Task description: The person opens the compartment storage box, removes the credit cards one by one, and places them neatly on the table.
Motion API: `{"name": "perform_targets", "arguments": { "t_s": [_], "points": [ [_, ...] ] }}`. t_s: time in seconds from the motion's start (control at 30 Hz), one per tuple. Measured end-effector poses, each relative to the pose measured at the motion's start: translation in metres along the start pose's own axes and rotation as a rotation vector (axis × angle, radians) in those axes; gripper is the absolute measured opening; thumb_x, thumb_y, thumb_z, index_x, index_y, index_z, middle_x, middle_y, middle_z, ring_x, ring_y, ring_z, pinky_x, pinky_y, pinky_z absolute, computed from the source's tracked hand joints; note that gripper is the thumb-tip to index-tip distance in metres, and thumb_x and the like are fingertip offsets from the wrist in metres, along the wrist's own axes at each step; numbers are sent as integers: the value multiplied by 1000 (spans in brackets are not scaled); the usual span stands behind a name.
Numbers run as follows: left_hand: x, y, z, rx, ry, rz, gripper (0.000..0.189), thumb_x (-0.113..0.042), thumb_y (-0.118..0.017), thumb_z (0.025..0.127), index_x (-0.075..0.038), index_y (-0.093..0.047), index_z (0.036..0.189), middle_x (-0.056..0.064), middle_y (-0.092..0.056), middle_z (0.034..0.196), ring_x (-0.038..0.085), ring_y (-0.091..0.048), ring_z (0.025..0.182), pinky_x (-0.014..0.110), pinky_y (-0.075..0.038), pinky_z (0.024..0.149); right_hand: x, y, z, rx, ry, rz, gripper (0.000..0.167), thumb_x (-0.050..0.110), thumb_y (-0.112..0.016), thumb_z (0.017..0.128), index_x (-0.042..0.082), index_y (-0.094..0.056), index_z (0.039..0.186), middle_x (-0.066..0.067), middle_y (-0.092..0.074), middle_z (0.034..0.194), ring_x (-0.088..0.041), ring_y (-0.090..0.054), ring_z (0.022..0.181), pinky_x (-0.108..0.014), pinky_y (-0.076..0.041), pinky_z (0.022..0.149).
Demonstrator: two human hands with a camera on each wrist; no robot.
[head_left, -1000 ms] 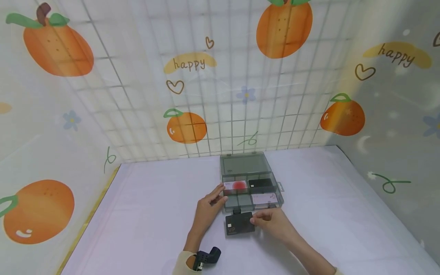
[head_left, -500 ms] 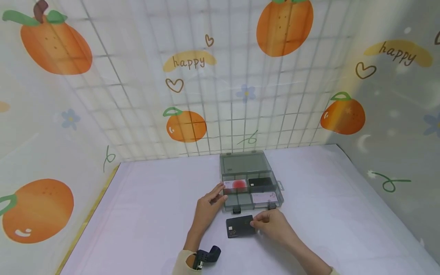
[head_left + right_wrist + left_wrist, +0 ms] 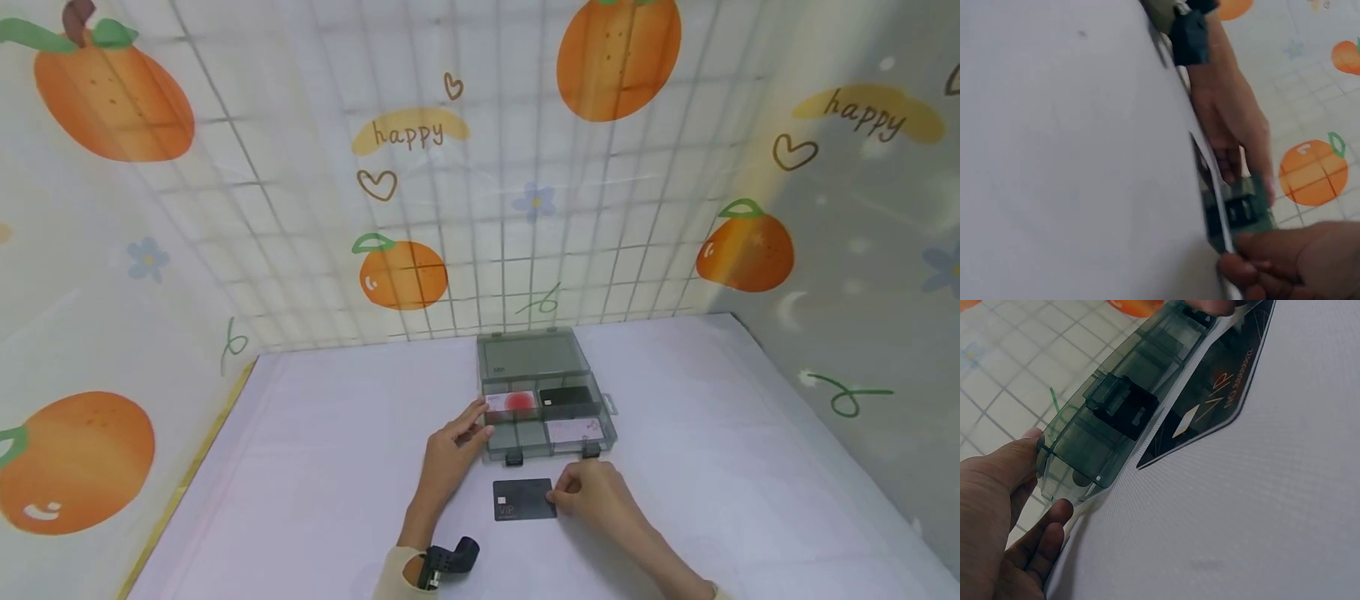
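Note:
A black VIP card (image 3: 517, 500) with a pale chip lies low over the table in front of a translucent grey-green compartment box (image 3: 534, 357). At the card's right end, the thumb and fingertips of my right hand (image 3: 603, 497) pinch it; in the right wrist view it shows nearly edge-on. My left hand (image 3: 446, 454) rests its fingertips against the left side of the box, also seen in the left wrist view beside the black latch (image 3: 1124, 406). The box lid is folded back. Inside sit a card with a red circle (image 3: 517, 402), another black card (image 3: 567, 397) and a pale pink card (image 3: 573, 431).
The table (image 3: 322, 467) has a white cover. Behind it hangs a curtain (image 3: 300, 208) printed with oranges, over a wire grid. A black wrist camera (image 3: 453, 557) is strapped at my left sleeve.
My right hand has brought the card down and slightly nearer to me, away from the box's front latches, and the card now lies level. My left hand has stayed at the box.

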State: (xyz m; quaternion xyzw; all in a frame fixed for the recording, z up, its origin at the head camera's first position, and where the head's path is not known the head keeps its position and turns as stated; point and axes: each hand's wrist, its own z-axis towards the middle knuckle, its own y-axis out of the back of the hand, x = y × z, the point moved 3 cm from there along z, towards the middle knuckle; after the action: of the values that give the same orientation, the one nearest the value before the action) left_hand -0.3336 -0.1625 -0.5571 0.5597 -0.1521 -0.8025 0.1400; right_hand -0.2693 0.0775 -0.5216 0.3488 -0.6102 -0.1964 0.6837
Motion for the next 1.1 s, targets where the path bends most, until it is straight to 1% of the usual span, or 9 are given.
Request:
{"name": "perform_targets", "arguments": {
  "t_s": [0.1,0.2,0.3,0.4,0.47,0.53,0.67,0.87,1.1],
  "points": [
    [1,1,0,-7,0,-1,49,-40,-69,95,-18,-63,138,-14,-55,143,9,-64,102,30,-52,89,1,5,4,24,34,19,15,16,-80,85,17,-71,73,12,-60,63,-8,-53,58,-24,-44,52],
    [2,0,0,-9,8,-5,47,-36,-70,95,-18,-63,138,-16,-55,142,8,-64,101,29,-52,89,2,17,11,29,76,46,9,15,-76,90,15,-73,80,12,-64,67,-7,-56,62,-24,-47,55],
    [3,-1,0,-10,18,-8,46,-34,-71,94,-18,-64,137,-16,-56,141,8,-64,100,28,-52,88,4,32,22,-9,125,54,7,15,-74,92,12,-73,86,11,-66,72,-7,-60,67,-24,-49,58],
    [2,-1,0,-8,23,-4,47,-39,-71,94,-18,-65,136,-16,-57,140,8,-64,99,28,-52,88,6,44,37,-61,168,40,6,15,-73,93,10,-74,90,11,-67,75,-8,-58,69,-25,-48,55],
    [2,0,0,-11,28,1,48,-42,-70,93,-20,-65,136,-17,-57,140,7,-64,99,28,-52,87,6,48,49,-83,182,31,7,16,-72,93,10,-74,93,9,-68,76,-10,-57,68,-25,-47,54],
    [1,1,0,-15,30,0,49,-44,-70,93,-20,-65,135,-18,-57,139,8,-64,99,28,-52,87,4,49,61,-99,193,20,8,16,-72,94,9,-75,97,7,-70,80,-10,-59,71,-26,-48,56],
    [1,2,1,-16,33,-2,47,-40,-71,93,-20,-66,135,-18,-57,139,8,-64,98,28,-51,86,-3,49,80,-114,161,18,12,17,-71,95,9,-76,102,5,-73,89,-13,-66,82,-31,-52,67],
    [0,2,1,0,37,-8,47,-39,-71,94,-21,-64,136,-19,-56,140,8,-63,99,29,-51,87,-3,49,93,-120,123,29,16,17,-71,95,9,-77,107,0,-75,100,-23,-69,94,-44,-56,80],
    [-1,3,-1,9,41,1,49,-42,-69,94,-21,-63,138,-16,-55,142,9,-63,100,30,-52,88,3,45,106,-108,115,40,19,17,-69,96,8,-76,111,-4,-74,106,-26,-69,99,-46,-55,85]
  ]
}}
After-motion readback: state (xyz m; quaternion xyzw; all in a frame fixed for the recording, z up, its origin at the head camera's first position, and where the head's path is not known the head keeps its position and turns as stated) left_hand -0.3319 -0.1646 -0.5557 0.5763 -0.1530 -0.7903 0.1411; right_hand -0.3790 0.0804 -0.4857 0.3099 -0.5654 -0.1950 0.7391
